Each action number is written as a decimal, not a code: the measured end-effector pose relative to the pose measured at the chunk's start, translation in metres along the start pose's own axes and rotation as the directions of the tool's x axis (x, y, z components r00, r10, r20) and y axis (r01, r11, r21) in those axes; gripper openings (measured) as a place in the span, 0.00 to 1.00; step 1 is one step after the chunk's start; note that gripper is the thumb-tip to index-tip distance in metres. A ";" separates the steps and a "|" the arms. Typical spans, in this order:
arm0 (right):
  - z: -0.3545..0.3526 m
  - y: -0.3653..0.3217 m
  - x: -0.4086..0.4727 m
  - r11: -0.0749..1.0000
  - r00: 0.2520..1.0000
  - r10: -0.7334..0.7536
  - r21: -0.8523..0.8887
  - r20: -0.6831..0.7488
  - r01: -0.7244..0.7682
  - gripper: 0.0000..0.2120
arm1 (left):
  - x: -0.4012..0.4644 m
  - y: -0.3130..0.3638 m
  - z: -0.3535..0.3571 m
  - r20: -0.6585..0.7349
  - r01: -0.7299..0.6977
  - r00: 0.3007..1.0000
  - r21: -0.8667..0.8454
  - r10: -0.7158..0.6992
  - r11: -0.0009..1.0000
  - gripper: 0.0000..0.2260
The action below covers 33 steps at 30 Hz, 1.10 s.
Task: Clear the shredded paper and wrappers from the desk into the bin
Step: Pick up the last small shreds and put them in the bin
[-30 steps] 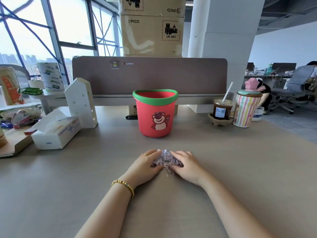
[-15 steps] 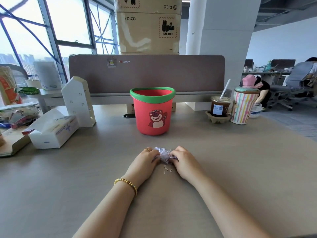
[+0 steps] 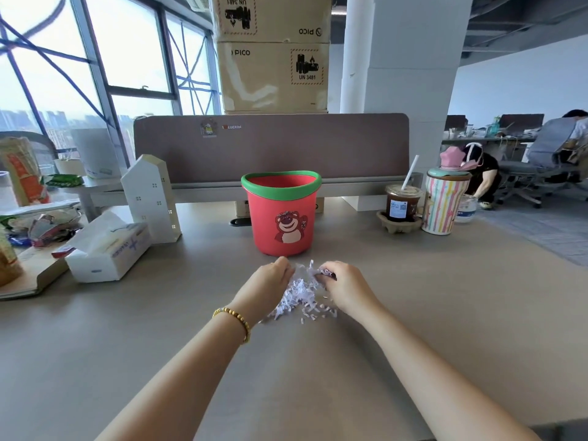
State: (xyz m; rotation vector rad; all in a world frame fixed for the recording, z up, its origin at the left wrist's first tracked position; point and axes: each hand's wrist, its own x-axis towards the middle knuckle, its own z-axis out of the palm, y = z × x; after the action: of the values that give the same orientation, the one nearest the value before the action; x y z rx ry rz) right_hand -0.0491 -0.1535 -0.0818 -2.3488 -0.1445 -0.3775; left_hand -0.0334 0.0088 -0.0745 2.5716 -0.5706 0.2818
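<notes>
Grey office desk [image 3: 445, 313], with white shredded paper [image 3: 300, 296] being gathered in front of a red plastic bin with a green rim [image 3: 281, 214].

Shreds are being pinched from both sides: the left hand [image 3: 267, 286] and the right hand [image 3: 345, 286] are curled shut on the raised clump, while loose strips are lying scattered on the desk beneath. A white tissue box [image 3: 108, 249] is sitting well to the left.
</notes>
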 end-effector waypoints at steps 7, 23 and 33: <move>-0.018 -0.023 0.010 0.995 0.998 -0.062 0.075 -0.032 0.064 0.15 | 0.012 0.007 -0.032 -0.064 0.027 0.997 -0.055 -0.031 0.998 0.13; -0.068 -0.080 0.116 0.981 0.976 -0.158 0.090 -0.151 0.173 0.12 | 0.119 0.012 -0.104 -0.274 -0.025 0.962 -0.109 -0.006 0.994 0.08; -0.063 -0.072 0.216 0.992 0.985 -0.123 -0.037 -0.119 0.120 0.18 | 0.202 -0.002 -0.104 -0.173 0.095 0.983 0.194 -0.061 0.976 0.11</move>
State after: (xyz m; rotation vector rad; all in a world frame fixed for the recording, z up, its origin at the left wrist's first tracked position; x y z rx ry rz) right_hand 0.1269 -0.1466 0.0765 -2.3450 -0.2261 -0.5844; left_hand 0.1382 -0.0067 0.0744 2.7227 -0.3961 0.5471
